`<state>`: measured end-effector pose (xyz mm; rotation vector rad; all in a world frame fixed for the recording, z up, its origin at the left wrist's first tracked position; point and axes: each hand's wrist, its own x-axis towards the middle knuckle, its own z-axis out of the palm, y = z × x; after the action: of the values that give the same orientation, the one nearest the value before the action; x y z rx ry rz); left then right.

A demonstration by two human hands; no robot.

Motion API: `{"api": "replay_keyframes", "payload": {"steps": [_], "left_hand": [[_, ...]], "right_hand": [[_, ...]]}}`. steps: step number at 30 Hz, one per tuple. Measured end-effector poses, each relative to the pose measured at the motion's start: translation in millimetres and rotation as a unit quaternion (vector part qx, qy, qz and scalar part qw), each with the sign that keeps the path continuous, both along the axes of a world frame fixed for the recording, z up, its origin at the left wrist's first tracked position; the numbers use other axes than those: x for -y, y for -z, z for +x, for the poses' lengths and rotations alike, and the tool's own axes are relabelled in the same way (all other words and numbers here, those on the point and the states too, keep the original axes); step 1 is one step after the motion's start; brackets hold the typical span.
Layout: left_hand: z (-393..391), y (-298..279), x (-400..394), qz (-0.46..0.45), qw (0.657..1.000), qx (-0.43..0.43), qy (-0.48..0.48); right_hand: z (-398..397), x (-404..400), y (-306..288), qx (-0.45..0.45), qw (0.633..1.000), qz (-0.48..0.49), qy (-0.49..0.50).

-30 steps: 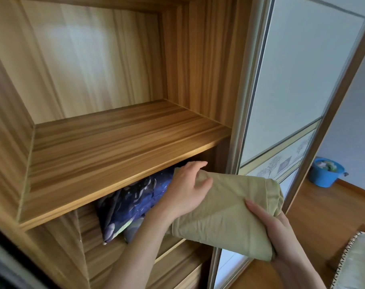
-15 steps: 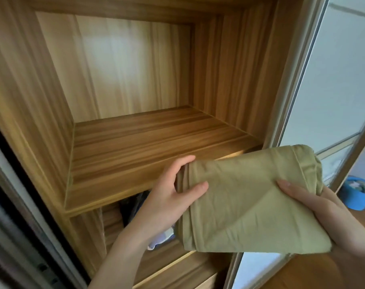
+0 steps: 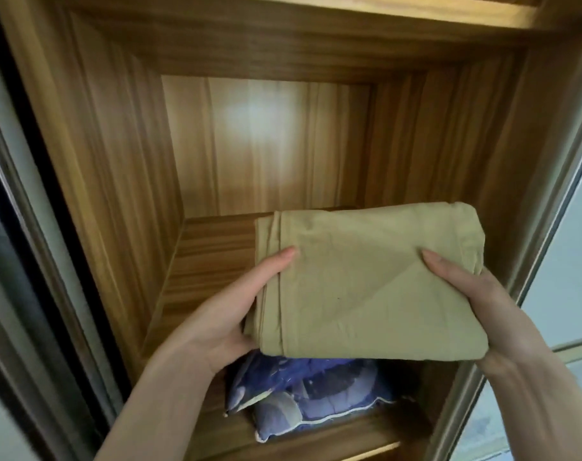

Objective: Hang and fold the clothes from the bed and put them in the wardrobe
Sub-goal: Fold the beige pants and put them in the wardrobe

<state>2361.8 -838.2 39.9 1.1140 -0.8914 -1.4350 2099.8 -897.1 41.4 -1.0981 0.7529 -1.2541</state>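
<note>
You have raised the folded olive garment [image 3: 366,281] from the lower compartment's level up to the shelf [image 3: 213,254]; its far edge is now over the shelf's front edge. Your left hand [image 3: 229,314] and right hand [image 3: 475,307] clasp its sides. It looks ready to slide in.

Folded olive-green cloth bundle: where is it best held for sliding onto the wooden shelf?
By its two short sides, near the front corners, as the left hand and right hand grip the folded olive-green cloth bundle: thumbs on top, keeping the layers flat.
</note>
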Motion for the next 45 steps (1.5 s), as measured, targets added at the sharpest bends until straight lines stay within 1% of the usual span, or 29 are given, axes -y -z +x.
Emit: {"api": "replay_keyframes", "payload": {"steps": [2, 5, 9, 14, 17, 20, 22, 24, 25, 26, 27, 28, 29, 30, 31, 33, 34, 36, 37, 42, 45], "left_hand": [[5, -6, 0, 0.003, 0.999, -0.032, -0.025], [10, -18, 5, -0.016, 0.993, -0.038, -0.107], [21, -21, 23, -0.069, 0.97, 0.041, -0.229], [25, -7, 43, -0.087, 0.951, 0.067, -0.29], [27, 7, 57, -0.072, 0.945, 0.08, -0.309], [30, 23, 70, -0.054, 0.94, 0.11, -0.318], [31, 33, 78, -0.037, 0.934, 0.16, -0.317], [34, 40, 84, -0.02, 0.921, 0.221, -0.32], [36, 41, 85, -0.011, 0.914, 0.251, -0.32], [36, 41, 87, -0.005, 0.902, 0.293, -0.317], [36, 41, 88, -0.002, 0.88, 0.355, -0.315], [35, 39, 88, -0.006, 0.846, 0.429, -0.316], [33, 38, 88, -0.025, 0.807, 0.496, -0.319], [30, 35, 89, -0.056, 0.778, 0.541, -0.314], [27, 33, 90, -0.085, 0.765, 0.566, -0.296], [21, 32, 93, -0.11, 0.751, 0.609, -0.233], [18, 33, 95, -0.107, 0.737, 0.636, -0.204], [18, 38, 97, -0.1, 0.707, 0.679, -0.172], [19, 39, 98, -0.098, 0.7, 0.688, -0.165], [22, 44, 102, -0.083, 0.678, 0.717, -0.139], [21, 46, 103, -0.087, 0.674, 0.719, -0.142]], "right_hand": [[11, 13, -10, -0.001, 0.999, -0.013, -0.031], [26, 35, -27, -0.01, 0.997, -0.02, -0.077], [40, 65, -36, -0.047, 0.994, -0.025, -0.098], [52, 98, -19, -0.086, 0.99, 0.007, -0.115], [61, 115, -1, -0.119, 0.989, 0.014, -0.084], [69, 129, 16, -0.196, 0.98, 0.008, -0.043], [74, 136, 25, -0.275, 0.961, -0.01, -0.031], [78, 144, 30, -0.341, 0.939, -0.037, -0.004], [80, 147, 33, -0.385, 0.921, -0.062, 0.017], [81, 150, 35, -0.441, 0.891, -0.096, 0.044], [81, 152, 37, -0.489, 0.857, -0.141, 0.075], [82, 152, 38, -0.514, 0.83, -0.196, 0.096], [84, 152, 38, -0.516, 0.812, -0.254, 0.094], [86, 151, 39, -0.513, 0.8, -0.303, 0.071], [87, 151, 41, -0.512, 0.792, -0.33, 0.038], [89, 153, 44, -0.522, 0.788, -0.325, -0.018], [87, 155, 46, -0.529, 0.788, -0.312, -0.033], [82, 160, 46, -0.543, 0.784, -0.294, -0.064], [80, 162, 46, -0.547, 0.782, -0.287, -0.08], [78, 164, 49, -0.559, 0.775, -0.273, -0.115], [74, 165, 48, -0.556, 0.775, -0.271, -0.128]]}}
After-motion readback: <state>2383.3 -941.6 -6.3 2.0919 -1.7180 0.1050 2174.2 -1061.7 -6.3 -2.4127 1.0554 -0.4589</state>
